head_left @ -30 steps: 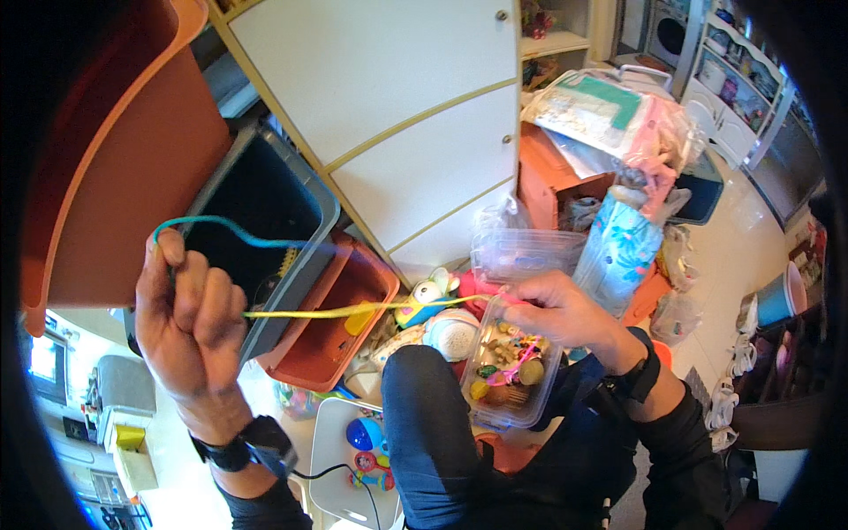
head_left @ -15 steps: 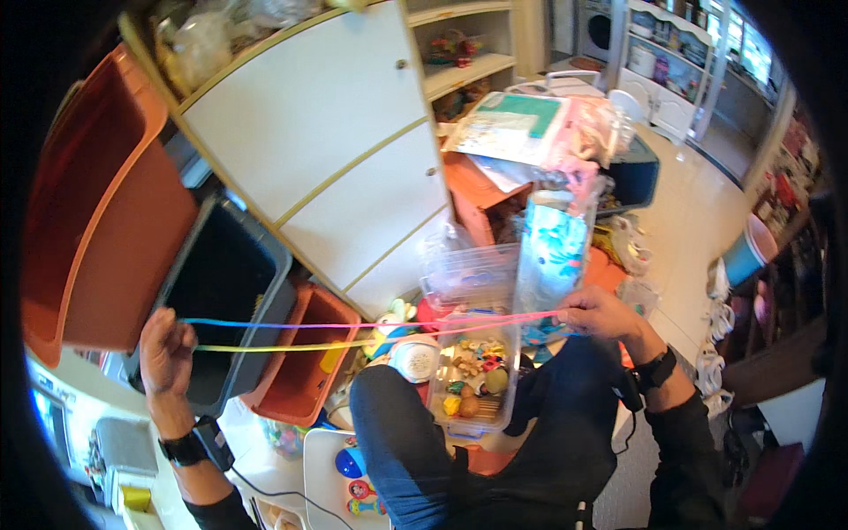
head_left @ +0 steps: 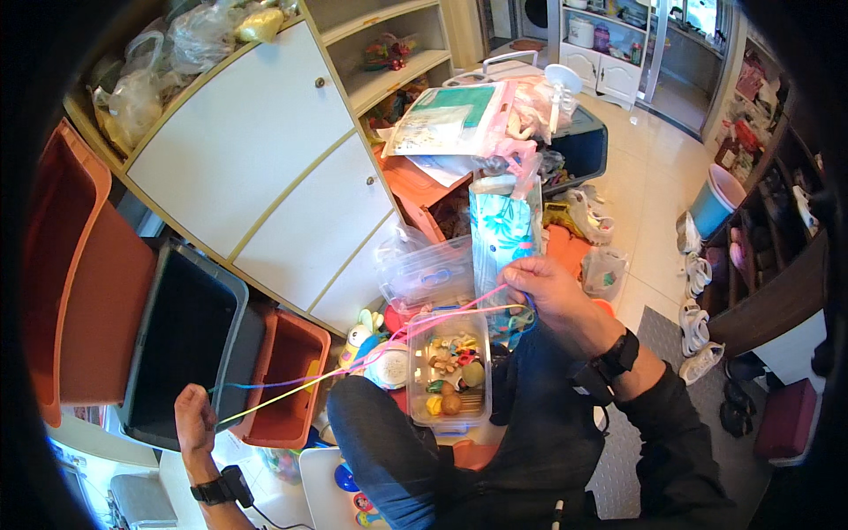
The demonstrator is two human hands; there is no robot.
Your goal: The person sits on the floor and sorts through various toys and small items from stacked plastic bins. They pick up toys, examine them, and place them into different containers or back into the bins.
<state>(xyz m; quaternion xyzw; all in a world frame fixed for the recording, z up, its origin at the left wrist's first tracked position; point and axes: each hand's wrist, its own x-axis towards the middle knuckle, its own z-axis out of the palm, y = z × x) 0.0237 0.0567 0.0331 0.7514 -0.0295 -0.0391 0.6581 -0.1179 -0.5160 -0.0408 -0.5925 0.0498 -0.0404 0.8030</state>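
Note:
A loop of rainbow-coloured string is stretched across the scene between my two hands, blue and yellow toward the left, pink toward the right. My left hand is closed on its left end, in front of the grey bin. My right hand, higher up, pinches the other end between thumb and fingers, with a short piece hanging below the fingertips. The strands cross near the middle, above a clear plastic box of small toys and a round white thing.
Red-brown bins and a dark grey bin stand at the left by a white cabinet. Ahead is a pile of papers and bags. A white tray lies by my left knee; shoes line the right.
My view has turned, shifting the room leftward. My left hand is lower in view, and the right has turned and risen. The string strands now slant and cross more, with a loose bit at the right.

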